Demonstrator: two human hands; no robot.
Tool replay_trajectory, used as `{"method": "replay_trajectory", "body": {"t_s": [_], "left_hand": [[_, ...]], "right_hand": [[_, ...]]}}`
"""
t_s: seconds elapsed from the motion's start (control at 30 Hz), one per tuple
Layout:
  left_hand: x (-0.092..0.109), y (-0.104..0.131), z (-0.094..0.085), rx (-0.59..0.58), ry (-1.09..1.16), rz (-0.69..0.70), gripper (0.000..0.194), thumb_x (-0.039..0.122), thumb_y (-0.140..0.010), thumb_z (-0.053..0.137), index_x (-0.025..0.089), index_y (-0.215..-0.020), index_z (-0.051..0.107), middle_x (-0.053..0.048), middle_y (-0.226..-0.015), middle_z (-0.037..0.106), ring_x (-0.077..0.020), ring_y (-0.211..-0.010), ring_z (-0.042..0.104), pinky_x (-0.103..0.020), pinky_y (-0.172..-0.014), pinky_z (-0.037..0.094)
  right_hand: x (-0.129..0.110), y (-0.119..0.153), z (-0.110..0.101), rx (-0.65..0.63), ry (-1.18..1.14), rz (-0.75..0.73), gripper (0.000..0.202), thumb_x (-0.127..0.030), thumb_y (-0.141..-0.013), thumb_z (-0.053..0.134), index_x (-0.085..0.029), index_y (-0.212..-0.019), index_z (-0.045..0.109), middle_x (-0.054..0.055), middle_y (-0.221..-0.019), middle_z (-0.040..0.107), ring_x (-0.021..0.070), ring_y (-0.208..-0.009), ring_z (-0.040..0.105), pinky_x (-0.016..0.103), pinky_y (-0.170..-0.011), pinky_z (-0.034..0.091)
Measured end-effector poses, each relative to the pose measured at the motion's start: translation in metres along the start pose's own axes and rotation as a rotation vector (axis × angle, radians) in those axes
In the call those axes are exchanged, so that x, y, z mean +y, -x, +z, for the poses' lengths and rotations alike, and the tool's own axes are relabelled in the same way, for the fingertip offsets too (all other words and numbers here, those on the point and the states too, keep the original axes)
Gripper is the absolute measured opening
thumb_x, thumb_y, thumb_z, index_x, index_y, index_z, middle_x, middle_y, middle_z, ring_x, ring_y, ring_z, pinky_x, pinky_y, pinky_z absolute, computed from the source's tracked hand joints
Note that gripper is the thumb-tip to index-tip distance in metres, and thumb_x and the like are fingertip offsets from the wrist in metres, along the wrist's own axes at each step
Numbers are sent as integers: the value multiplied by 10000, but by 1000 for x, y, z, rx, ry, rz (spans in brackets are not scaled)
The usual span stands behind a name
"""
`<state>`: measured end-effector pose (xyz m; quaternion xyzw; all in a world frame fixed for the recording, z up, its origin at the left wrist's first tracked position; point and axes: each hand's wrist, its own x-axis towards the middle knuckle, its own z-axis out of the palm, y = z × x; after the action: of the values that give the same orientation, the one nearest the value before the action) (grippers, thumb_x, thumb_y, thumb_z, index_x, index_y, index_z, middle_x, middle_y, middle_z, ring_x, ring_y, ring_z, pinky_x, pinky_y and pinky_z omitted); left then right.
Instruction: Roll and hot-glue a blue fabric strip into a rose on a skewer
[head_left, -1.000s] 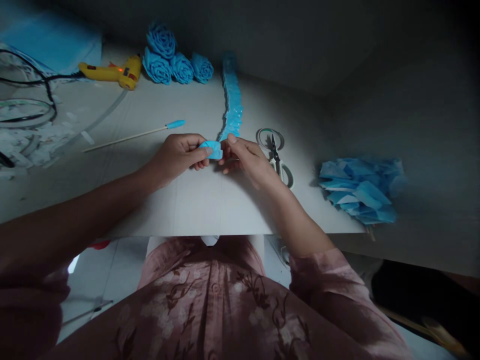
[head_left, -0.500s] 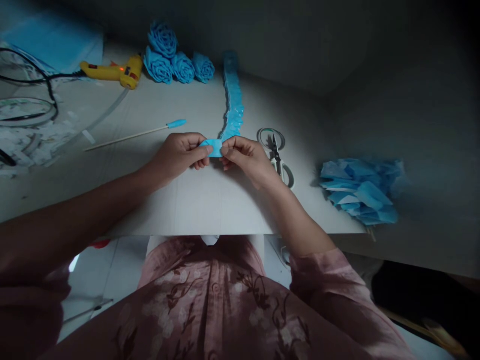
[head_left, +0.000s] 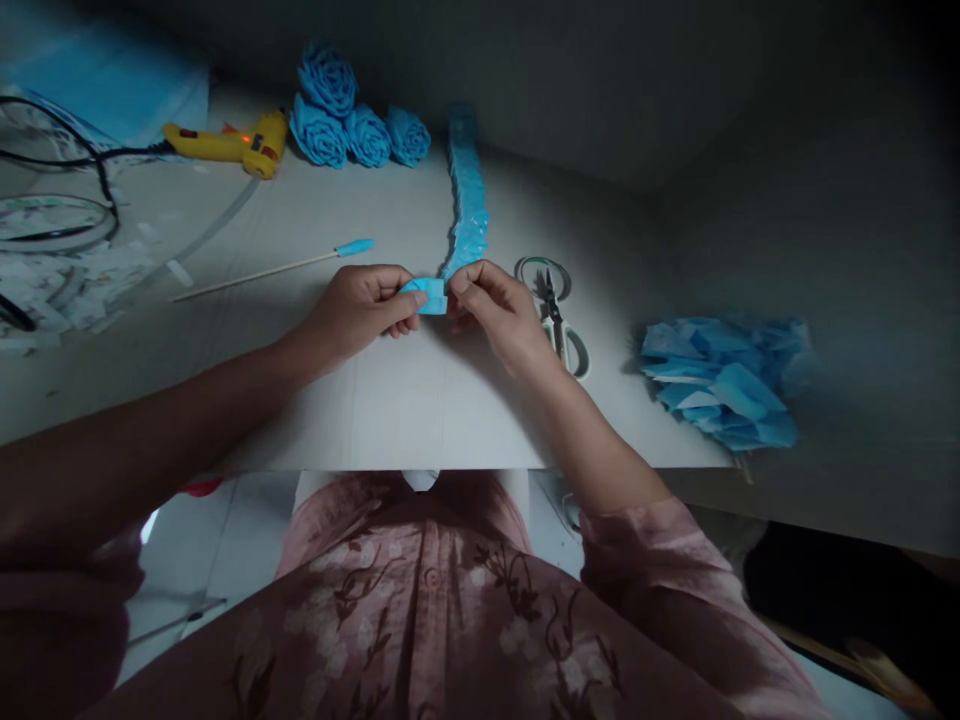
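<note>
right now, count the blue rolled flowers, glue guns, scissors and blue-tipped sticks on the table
blue rolled flowers: 4
yellow glue gun: 1
scissors: 1 pair
blue-tipped stick: 1
total: 7

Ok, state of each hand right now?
Left hand: closed, pinching the blue strip.
Right hand: fingers curled at the strip's end; grip can't be told.
</note>
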<state>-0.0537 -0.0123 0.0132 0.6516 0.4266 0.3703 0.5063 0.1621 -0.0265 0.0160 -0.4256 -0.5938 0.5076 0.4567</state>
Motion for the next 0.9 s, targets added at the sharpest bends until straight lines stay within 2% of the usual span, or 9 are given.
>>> {"method": "replay_trajectory", "body": {"t_s": [0.13, 0.3, 0.5, 0.67, 0.9], "left_hand": [[2, 0, 1, -8, -35, 6, 215, 266, -941, 766, 181, -759, 689, -25, -703, 733, -112, -601, 631, -198, -593, 511], [2, 0, 3, -27, -69, 7, 249, 305, -932, 775, 194, -731, 681, -17, -682, 719, -122, -614, 641, -206, -605, 513], [-2, 0, 2, -30, -40, 6, 252, 304, -949, 758, 199, -730, 688, -28, -692, 717, -128, -615, 635, -237, -622, 514], [-3, 0, 3, -16, -5, -2, 218, 257, -939, 742, 194, -737, 690, -21, -678, 700, -117, -582, 604, -231, -590, 493], [-3, 0, 2, -43, -24, -10, 290, 363, -965, 774, 196, -744, 687, -37, -703, 715, -132, -624, 630, -245, -631, 513]], "right_hand": [[1, 0, 3, -14, 43, -14, 592, -806, -872, 852, -247, -852, 659, -16, -784, 585, 150, -764, 568, 278, -663, 553], [3, 0, 4, -8, 46, 13, 536, -717, -839, 917, -246, -828, 663, -27, -762, 566, 142, -732, 520, 279, -649, 514], [2, -1, 2, -13, -28, 67, 466, -620, -821, 945, -237, -820, 679, -31, -748, 571, 141, -738, 556, 270, -651, 560], [1, -1, 2, -25, -107, 120, 496, -590, -765, 999, -235, -781, 653, -39, -750, 583, 126, -724, 573, 263, -657, 605], [7, -2, 3, 0, -104, 118, 499, -587, -796, 1005, -243, -818, 644, -43, -768, 597, 126, -740, 607, 270, -687, 627]]}}
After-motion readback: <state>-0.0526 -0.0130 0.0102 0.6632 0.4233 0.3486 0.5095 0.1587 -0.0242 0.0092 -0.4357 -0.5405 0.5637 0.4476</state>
